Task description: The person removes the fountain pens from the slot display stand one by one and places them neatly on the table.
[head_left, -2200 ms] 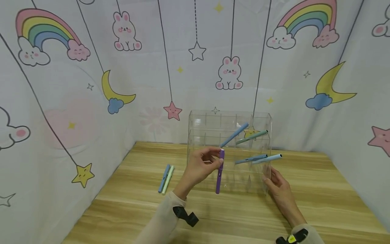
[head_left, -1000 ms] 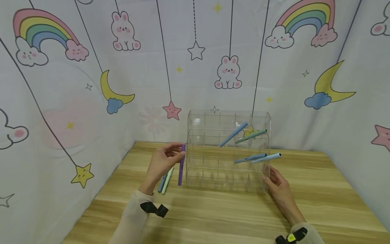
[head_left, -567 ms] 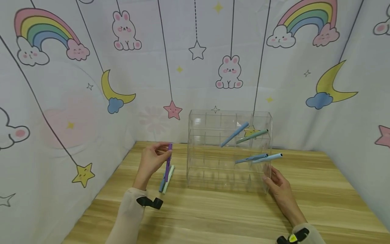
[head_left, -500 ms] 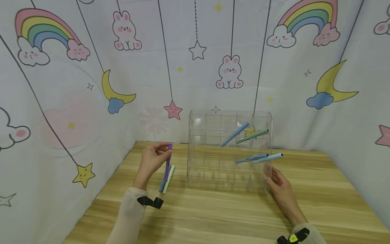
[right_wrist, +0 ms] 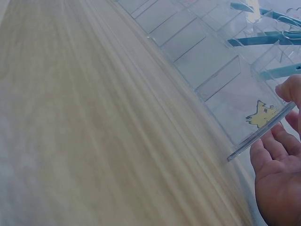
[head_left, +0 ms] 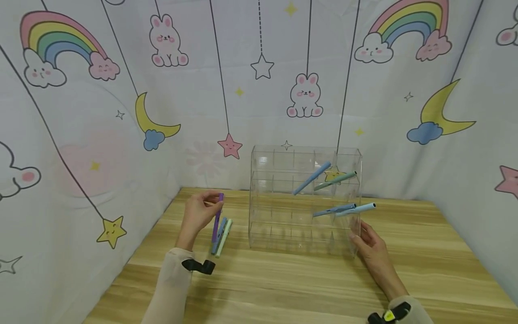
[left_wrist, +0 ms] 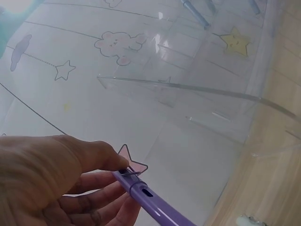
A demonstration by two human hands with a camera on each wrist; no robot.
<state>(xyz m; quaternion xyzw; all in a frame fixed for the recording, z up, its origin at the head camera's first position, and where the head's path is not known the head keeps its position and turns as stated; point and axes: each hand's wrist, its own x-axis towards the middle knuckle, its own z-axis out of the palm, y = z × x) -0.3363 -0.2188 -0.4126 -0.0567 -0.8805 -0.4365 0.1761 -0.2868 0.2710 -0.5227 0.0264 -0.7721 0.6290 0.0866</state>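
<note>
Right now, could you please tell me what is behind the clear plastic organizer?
Through the clear plastic organizer show white patterned cloth, a yellow star printed on it, and wooden tabletop. The green pen covers part of the star.

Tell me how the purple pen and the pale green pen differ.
The purple pen is pinched by the left hand; the pale green pen lies on the table. The purple pen is deep in colour, the pale green pen light. Both are slim and straight.
</note>
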